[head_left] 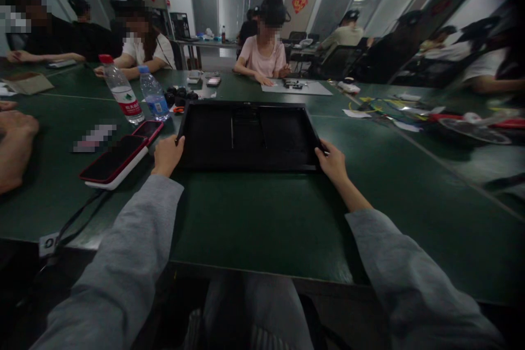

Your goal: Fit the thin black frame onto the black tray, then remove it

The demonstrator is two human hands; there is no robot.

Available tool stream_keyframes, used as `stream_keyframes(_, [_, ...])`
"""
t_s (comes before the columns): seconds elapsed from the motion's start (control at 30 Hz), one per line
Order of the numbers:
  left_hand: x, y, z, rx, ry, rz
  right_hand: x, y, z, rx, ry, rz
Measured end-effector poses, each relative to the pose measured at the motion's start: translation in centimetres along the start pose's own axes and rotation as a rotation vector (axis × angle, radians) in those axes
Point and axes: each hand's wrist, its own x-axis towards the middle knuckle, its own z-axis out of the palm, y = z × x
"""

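Tall glass partitions point(229, 3) and a red diamond-shaped paper decoration point(300, 1) back a shared workroom, where a co-worker in a pink top point(264, 53) sits across a long, glossy dark-green table point(262, 219). Before you, near the middle of that table, is a shallow rectangular black tray point(250, 168) with a raised rim; in the dim light, it is hard to tell whether it lies flat or is slightly lifted. Your left hand point(167, 156) holds its left edge, fingers curled about the rim; your right hand point(334, 164) grips the opposite edge. At left stand a red-capped clear plastic bottle point(124, 95) and a blue-capped one point(153, 97), near a dark-screened device in a red case point(117, 158).
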Motion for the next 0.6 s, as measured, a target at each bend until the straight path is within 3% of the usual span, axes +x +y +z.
stream_keyframes(0.27, [-1.0,1.0,-0.9,0.149,-0.071,0.041,0.1,0.4,-0.2,0.035,-0.026,0.045])
stream_keyframes(0.6, [-1.3,1.4,-1.3,0.148,-0.090,0.029,-0.2,-0.2,-0.6,0.029,-0.025,0.027])
